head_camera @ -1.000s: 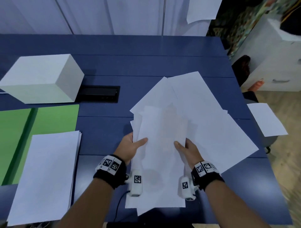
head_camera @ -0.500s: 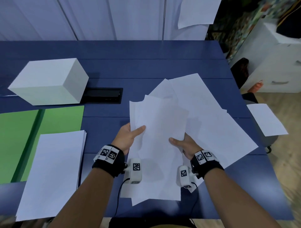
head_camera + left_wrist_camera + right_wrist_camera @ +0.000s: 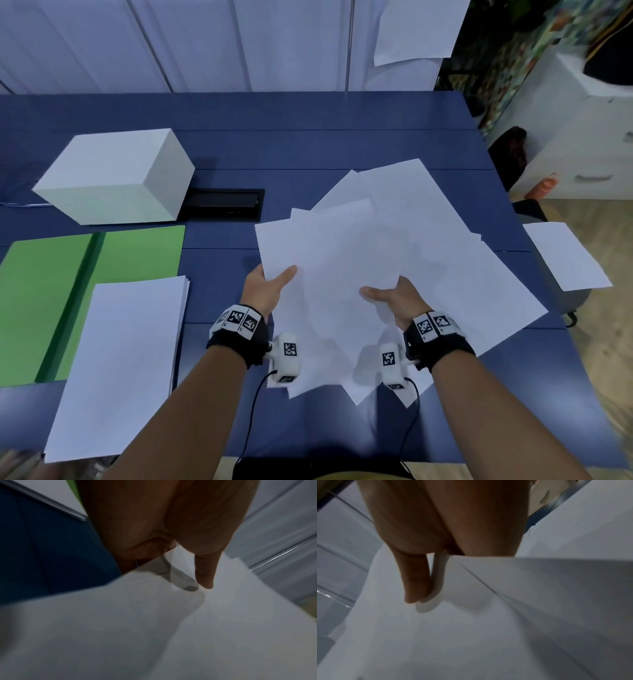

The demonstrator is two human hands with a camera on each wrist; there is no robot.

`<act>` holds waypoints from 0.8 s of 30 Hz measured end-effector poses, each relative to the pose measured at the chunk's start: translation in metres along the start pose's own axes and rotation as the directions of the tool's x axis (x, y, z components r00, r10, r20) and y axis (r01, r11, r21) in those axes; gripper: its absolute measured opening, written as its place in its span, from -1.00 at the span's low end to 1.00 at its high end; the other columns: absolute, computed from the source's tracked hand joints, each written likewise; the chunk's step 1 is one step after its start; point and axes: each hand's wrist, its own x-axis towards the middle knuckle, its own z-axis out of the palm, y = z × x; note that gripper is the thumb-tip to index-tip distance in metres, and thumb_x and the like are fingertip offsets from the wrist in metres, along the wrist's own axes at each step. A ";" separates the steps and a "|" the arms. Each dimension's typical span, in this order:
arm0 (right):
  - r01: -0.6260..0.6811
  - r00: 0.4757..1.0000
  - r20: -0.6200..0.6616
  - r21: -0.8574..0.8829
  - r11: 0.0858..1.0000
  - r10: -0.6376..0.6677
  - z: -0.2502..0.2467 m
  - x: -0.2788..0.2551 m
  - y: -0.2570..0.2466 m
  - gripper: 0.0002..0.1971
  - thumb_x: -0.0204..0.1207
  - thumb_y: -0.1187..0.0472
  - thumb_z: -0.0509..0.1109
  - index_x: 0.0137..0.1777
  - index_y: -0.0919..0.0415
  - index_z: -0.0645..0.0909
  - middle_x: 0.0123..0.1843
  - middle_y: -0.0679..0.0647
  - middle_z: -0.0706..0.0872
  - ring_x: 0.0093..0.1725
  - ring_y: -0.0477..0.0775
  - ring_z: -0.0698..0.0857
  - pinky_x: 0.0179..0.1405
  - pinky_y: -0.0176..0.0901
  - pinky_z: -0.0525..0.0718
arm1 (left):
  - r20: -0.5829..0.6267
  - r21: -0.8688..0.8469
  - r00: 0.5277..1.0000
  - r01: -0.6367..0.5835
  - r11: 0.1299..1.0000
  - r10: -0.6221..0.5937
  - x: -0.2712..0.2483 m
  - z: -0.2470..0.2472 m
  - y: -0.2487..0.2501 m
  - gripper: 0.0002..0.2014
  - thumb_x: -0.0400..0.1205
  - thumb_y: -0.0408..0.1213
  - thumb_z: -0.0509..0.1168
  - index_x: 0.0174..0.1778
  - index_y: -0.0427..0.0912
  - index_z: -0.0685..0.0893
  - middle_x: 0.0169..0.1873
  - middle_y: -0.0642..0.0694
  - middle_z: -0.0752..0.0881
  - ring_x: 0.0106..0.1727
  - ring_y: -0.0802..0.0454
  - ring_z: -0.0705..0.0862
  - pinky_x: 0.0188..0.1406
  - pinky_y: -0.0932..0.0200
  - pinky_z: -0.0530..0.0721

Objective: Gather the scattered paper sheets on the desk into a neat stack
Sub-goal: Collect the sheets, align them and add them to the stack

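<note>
My left hand (image 3: 266, 287) and right hand (image 3: 394, 297) pinch a ragged bundle of sheets (image 3: 335, 291). Others lie fanned on the counter (image 3: 308, 137), perhaps three; squaring remains

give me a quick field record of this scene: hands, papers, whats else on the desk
left hand: grips left edge of held sheets, thumb on top
right hand: grips their right edge, thumb on top
loose sheets: fanned unevenly on blue desk beneath
neat stack: near left, overlapping green folder
white box: far left
stray sheet: off the desk's right edge
</note>
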 end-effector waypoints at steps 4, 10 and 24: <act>0.097 0.987 -0.120 -0.087 0.991 -0.107 0.004 0.003 -0.011 -0.75 0.36 0.33 0.65 -0.10 0.11 0.65 -0.10 -0.01 0.80 -0.05 -0.03 0.78 0.07 -0.06 0.68 | -0.009 0.067 1.000 0.028 0.997 -0.028 0.006 0.002 -0.024 -0.66 0.45 -0.14 0.58 0.11 -0.07 0.75 0.01 0.02 0.83 0.05 -0.01 0.80 0.19 -0.19 0.73; 0.275 0.928 -0.207 -0.176 0.945 -0.309 0.005 -0.003 -0.041 -0.73 0.31 0.18 0.70 -0.11 0.11 0.66 -0.15 -0.04 0.81 -0.11 -0.08 0.81 -0.04 -0.17 0.75 | -0.090 -0.077 0.974 -0.216 0.973 0.209 -0.005 0.017 0.016 -0.79 0.58 -0.29 0.45 0.13 -0.13 0.72 0.03 -0.04 0.83 0.08 -0.03 0.80 0.14 -0.10 0.75; 0.253 0.948 -0.180 -0.069 0.965 -0.262 0.003 -0.006 0.003 -0.78 0.40 0.43 0.58 0.00 0.19 0.77 -0.06 0.05 0.87 -0.02 0.07 0.84 0.04 -0.02 0.76 | -0.089 -0.028 0.978 -0.190 0.981 0.187 -0.026 0.022 -0.017 -0.70 0.46 -0.58 0.29 -0.07 -0.11 0.75 -0.19 0.06 0.84 -0.11 0.06 0.80 -0.04 0.07 0.77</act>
